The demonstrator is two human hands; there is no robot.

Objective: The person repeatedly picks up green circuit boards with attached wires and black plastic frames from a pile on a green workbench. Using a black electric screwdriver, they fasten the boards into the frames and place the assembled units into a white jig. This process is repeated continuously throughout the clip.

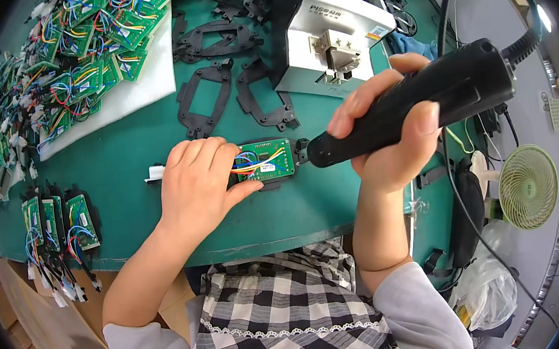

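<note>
My left hand (196, 182) lies over the left part of a green circuit board (280, 155) with coloured wires. Its fingers are at the board's upper edge and its thumb at the lower, gripping it against the table. The board sits in a black plastic frame (302, 147), partly hidden beneath it. A white connector (155, 174) pokes out left of that hand. In my right hand (392, 153) is a black corded electric screwdriver (466, 86), held tilted almost level. Its nose points left at the frame's right end; whether the tip touches is too small to tell.
Loose black frames (206, 97) lie beyond the board, beside a silver screw feeder (324, 42). Wired boards (121, 31) are heaped on white foam (159, 78) at far left. Several framed boards (82, 220) stand near left. The cord (442, 7) loops right, near a green fan (528, 185).
</note>
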